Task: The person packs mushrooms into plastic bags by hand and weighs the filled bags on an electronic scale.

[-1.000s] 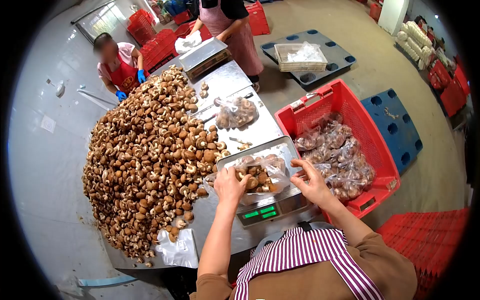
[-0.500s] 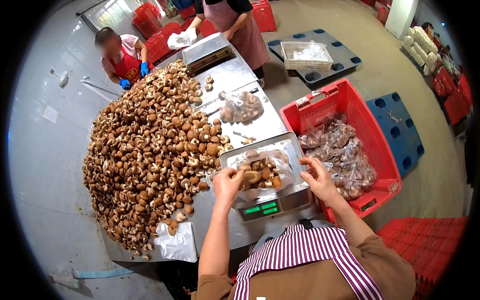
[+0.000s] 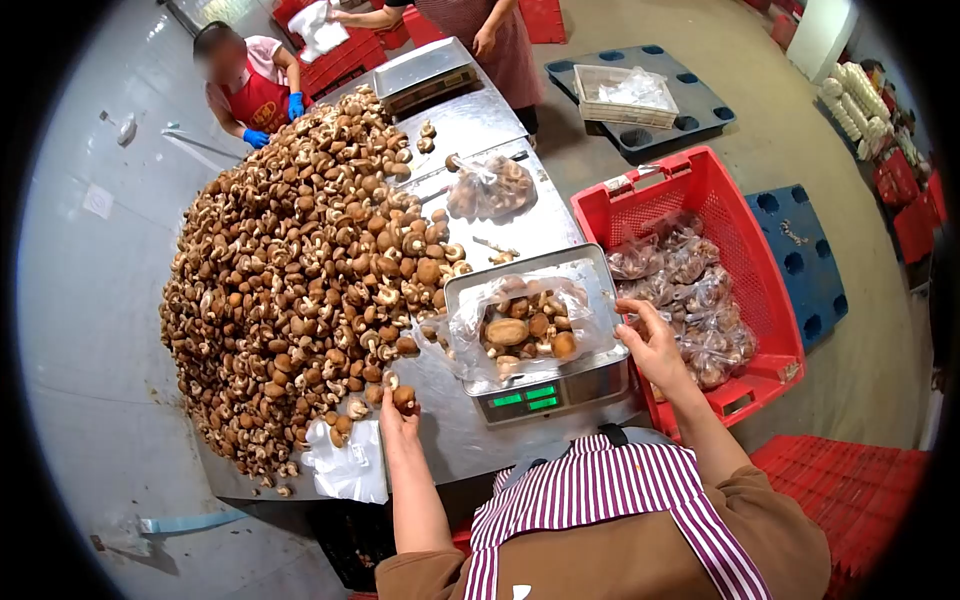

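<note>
My left hand [image 3: 399, 420] is closed on a brown mushroom [image 3: 403, 396] at the lower right edge of the large mushroom pile [image 3: 290, 290]. On the metal scale [image 3: 600, 362], an open clear plastic bag [image 3: 470, 345] holds several mushrooms, with a large pale-brown one [image 3: 507, 332] on top. Green digits glow on the scale's front. Beside the pan's right edge is my right hand [image 3: 652, 345], its fingers apart and nothing in them. A stack of white bags [image 3: 347, 465] lies by the pile, just left of my left hand.
A tied bag of mushrooms [image 3: 490, 188] and a second scale [image 3: 425, 75] stand farther up the metal table [image 3: 560, 215]. To the right, a red crate [image 3: 760, 290] holds several filled bags. Two people are across the table, one wearing blue gloves [image 3: 256, 138]. Blue pallets [image 3: 800, 260] lie on the floor.
My left hand has moved from the bag down and left to the pile's edge and now holds a mushroom. My right hand has shifted slightly right. The bag's opening looks wider.
</note>
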